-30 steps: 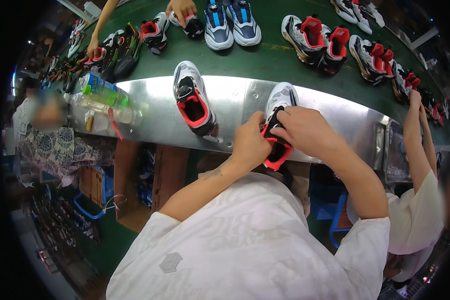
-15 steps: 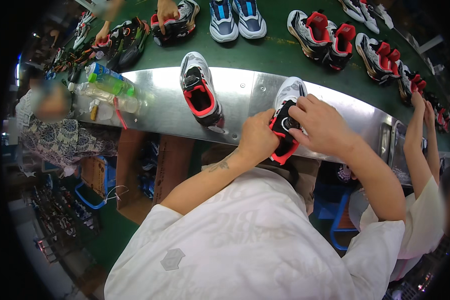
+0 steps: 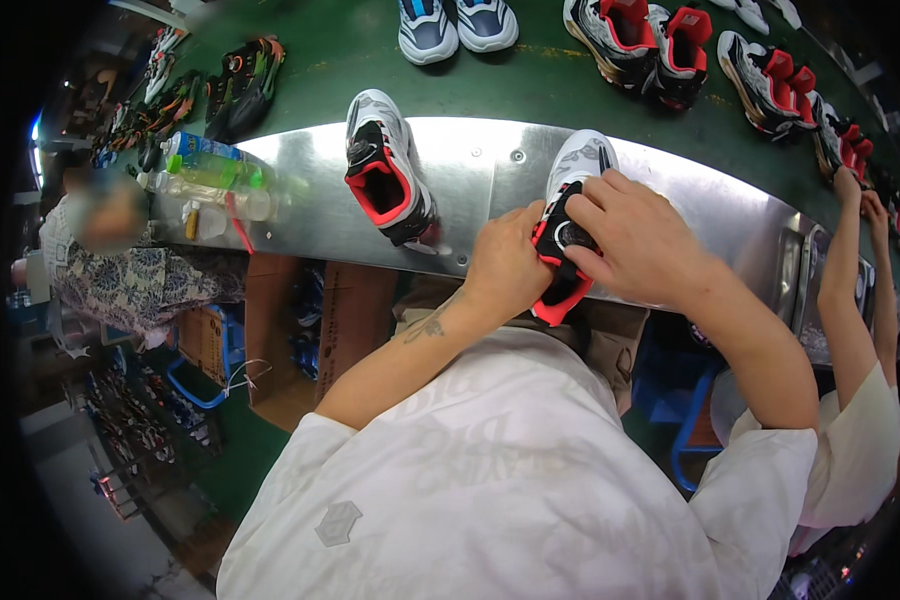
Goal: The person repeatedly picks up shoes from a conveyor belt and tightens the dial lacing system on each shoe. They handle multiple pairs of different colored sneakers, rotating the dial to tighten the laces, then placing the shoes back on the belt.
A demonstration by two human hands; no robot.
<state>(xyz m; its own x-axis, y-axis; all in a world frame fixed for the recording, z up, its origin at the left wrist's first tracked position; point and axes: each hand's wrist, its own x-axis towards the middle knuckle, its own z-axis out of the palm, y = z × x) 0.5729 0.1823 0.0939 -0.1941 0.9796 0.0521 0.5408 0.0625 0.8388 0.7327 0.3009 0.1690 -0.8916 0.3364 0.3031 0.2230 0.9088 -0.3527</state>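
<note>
A white and grey camouflage sneaker (image 3: pixel 581 156) with a black tongue and red lining points away from me over the near edge of the steel strip. My left hand (image 3: pixel 510 262) grips its left side by the collar. The curled fingers of my right hand (image 3: pixel 638 236) are closed on the tongue, around a round dial; they partly hide it. A matching sneaker (image 3: pixel 395 185) stands on the steel to the left, untouched, its red-lined opening toward me.
Plastic bottles (image 3: pixel 215 175) lie at the left end of the steel strip (image 3: pixel 460 215). Blue-grey sneakers (image 3: pixel 457 30) and red-lined pairs (image 3: pixel 635 50) stand on the green bench. Co-workers sit on both sides; one's arms (image 3: pixel 845 280) reach in at right. A cardboard box (image 3: pixel 355 325) stands below.
Other people's hands at the upper left are gone from view, along with the red-and-black shoe one was holding. My hands stay on the sneaker, with the right fingers slightly shifted.
</note>
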